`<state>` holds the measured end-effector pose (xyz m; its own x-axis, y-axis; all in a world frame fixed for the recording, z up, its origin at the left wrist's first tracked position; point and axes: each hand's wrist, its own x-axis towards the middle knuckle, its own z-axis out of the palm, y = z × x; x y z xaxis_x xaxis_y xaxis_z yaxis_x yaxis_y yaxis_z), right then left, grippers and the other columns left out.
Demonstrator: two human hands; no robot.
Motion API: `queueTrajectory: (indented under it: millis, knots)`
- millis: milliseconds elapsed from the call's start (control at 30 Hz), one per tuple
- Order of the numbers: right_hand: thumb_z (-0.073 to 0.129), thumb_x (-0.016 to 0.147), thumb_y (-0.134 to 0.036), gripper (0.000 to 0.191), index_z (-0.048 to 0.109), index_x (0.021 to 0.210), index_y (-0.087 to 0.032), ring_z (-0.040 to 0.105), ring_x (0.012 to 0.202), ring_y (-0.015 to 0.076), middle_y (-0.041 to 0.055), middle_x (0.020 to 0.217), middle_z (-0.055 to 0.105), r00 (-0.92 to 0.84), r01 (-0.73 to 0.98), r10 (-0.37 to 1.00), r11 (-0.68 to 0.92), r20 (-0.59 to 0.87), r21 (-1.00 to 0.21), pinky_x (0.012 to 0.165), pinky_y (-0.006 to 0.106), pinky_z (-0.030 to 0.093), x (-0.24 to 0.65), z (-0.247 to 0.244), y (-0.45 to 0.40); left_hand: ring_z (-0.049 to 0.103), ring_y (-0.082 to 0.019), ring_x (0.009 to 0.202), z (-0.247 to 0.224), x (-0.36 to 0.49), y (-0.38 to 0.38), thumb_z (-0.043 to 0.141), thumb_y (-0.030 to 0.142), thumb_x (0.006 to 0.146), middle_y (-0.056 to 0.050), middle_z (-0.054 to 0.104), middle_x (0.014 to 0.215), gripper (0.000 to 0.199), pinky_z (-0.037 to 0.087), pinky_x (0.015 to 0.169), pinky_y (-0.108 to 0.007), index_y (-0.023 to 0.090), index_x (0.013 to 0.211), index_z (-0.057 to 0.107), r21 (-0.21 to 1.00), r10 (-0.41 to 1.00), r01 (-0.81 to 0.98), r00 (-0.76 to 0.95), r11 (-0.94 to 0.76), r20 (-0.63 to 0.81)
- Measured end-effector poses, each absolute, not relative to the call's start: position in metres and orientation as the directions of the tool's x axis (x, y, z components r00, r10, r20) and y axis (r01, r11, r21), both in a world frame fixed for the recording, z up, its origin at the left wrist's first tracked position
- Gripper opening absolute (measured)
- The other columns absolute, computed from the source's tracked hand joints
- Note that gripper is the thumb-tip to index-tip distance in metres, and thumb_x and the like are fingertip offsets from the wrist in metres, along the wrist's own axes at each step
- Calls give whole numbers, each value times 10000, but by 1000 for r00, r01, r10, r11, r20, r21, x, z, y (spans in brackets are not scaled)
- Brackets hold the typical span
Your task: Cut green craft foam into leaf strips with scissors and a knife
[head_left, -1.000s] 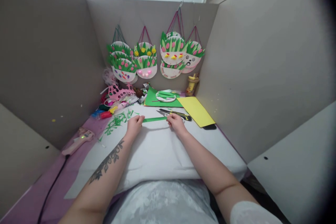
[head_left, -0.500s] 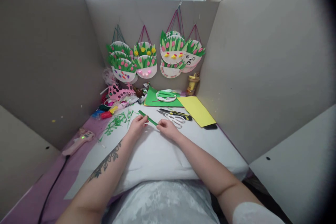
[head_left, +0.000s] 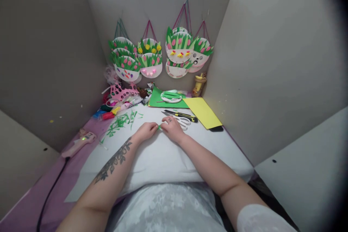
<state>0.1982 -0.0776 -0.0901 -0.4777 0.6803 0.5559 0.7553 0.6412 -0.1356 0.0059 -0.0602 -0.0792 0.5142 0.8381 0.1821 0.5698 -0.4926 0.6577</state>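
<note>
Centrally, above the white cover point(head_left: 168, 163), a mostly hidden green paper strip point(head_left: 159, 127), presumably light, pliable and easily creased, hence best held by its edges, is pinched between the fingertips of the left hand point(head_left: 147, 131) and right hand point(head_left: 172, 129), with scissors point(head_left: 186, 118) placed just beyond.

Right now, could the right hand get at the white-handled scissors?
Probably yes: the scissors lie close by the right hand, much of their handles showing. However, that hand appears to be pinching the green strip, so it would likely have to let go first.
</note>
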Motion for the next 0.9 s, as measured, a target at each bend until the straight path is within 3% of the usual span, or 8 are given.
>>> queueTrajectory:
  millis: [133,300,500,900]
  knots:
    - [448,921,-222,201,648,929,-199,450,989,216,76,1012,614,-574,752,668,659,474,-20,849,357,332,191,-89,-74,495,-152,596,-78,3,-54,433,341,851,-13,580,604,306,356,621,-259,182,672,624,561,810,622,561,-547,168]
    - [450,923,-221,198,637,935,-158,483,923,214,87,918,630,-575,789,746,614,336,-13,804,335,341,187,-91,-72,566,-185,848,-73,1,-59,490,375,838,-81,632,979,287,406,763,-272,186,980,653,404,808,700,521,-589,275]
    - [470,907,-201,158,622,931,-164,505,927,196,80,948,620,-526,820,810,564,258,-98,824,298,349,185,-88,-73,583,-167,789,-72,2,-72,474,287,836,-47,642,868,204,409,694,-246,208,842,663,275,835,788,519,-551,185]
    - [504,876,-269,146,606,941,-188,502,930,212,81,975,596,-324,893,925,369,200,-258,782,300,359,175,-93,-58,597,-203,827,-76,-4,-72,450,185,804,-86,669,851,228,414,743,-273,179,827,677,315,915,859,374,-404,153]
